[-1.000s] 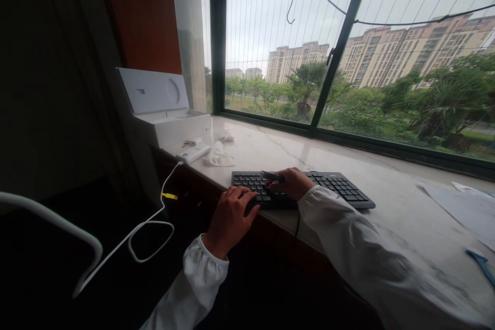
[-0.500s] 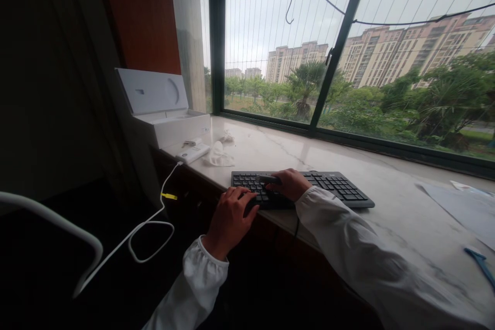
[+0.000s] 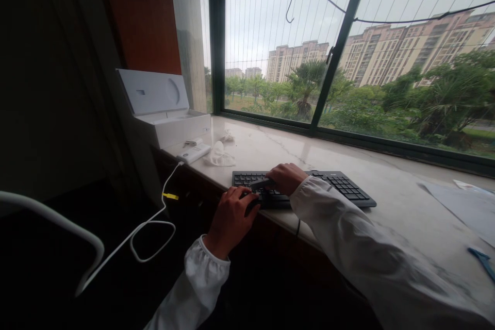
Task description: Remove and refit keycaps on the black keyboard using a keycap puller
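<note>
A black keyboard (image 3: 340,185) lies on a pale marble window ledge (image 3: 386,206). My left hand (image 3: 231,216) curls over the keyboard's near left corner and grips its edge. My right hand (image 3: 285,176) rests over the keys at the left half, fingers closed on a small dark stick-shaped tool (image 3: 260,183) that points left across the keys. Both arms wear white sleeves.
An open white box (image 3: 162,108) stands at the ledge's left end, with a white charger (image 3: 193,153), its cable (image 3: 154,221) hanging down, and crumpled tissue (image 3: 219,157) beside it. Papers (image 3: 464,206) and a blue object (image 3: 483,260) lie at right. A white chair rail (image 3: 58,224) is at left.
My right hand with the dark tool has slid a little to the left across the keys. My left hand has stayed on the keyboard's corner.
</note>
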`<move>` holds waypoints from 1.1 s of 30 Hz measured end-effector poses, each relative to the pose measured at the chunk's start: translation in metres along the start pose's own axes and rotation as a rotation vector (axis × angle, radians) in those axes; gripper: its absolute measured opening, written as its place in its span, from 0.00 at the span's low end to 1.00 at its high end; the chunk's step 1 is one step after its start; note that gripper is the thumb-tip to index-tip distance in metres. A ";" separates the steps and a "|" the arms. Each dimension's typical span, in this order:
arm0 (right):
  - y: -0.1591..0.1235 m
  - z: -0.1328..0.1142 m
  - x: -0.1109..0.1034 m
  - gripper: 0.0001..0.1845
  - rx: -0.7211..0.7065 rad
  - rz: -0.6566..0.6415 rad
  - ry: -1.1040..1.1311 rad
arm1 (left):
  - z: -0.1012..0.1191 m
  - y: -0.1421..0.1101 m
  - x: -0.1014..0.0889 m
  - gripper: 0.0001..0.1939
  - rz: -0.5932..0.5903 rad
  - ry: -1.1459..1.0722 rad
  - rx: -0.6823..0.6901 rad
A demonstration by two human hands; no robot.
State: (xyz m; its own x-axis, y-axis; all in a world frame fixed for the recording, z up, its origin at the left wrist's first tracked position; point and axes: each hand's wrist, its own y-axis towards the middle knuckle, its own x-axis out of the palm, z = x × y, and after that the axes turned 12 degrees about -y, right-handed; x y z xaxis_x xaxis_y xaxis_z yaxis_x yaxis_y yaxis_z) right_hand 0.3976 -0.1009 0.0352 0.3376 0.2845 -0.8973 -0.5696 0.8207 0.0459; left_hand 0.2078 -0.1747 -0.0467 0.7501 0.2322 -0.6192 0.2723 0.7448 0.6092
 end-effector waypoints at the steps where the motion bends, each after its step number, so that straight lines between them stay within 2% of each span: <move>1: 0.001 -0.001 -0.002 0.11 -0.007 -0.005 -0.012 | 0.000 0.000 0.000 0.11 -0.001 -0.001 0.001; 5: 0.005 0.000 -0.004 0.12 -0.005 -0.030 -0.015 | -0.001 0.000 0.001 0.11 0.004 -0.006 0.004; 12: 0.013 0.004 0.008 0.13 0.100 -0.053 0.091 | -0.001 0.002 0.000 0.11 0.001 -0.004 0.003; 25: 0.017 0.005 0.000 0.11 0.056 -0.098 0.110 | 0.000 0.002 0.001 0.10 0.010 0.000 -0.001; 29: 0.013 0.006 0.003 0.13 0.040 -0.064 0.075 | -0.001 0.002 0.001 0.10 0.018 -0.002 0.009; 33: 0.004 0.012 0.015 0.13 0.022 0.009 0.137 | -0.002 0.002 0.001 0.10 0.017 -0.006 0.016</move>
State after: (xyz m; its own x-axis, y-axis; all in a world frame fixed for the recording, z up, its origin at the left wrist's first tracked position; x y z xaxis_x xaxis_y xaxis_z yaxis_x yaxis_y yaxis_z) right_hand 0.4093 -0.0879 0.0270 0.2263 0.2233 -0.9481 -0.5555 0.8291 0.0627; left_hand 0.2083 -0.1716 -0.0469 0.7584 0.2404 -0.6058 0.2692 0.7310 0.6270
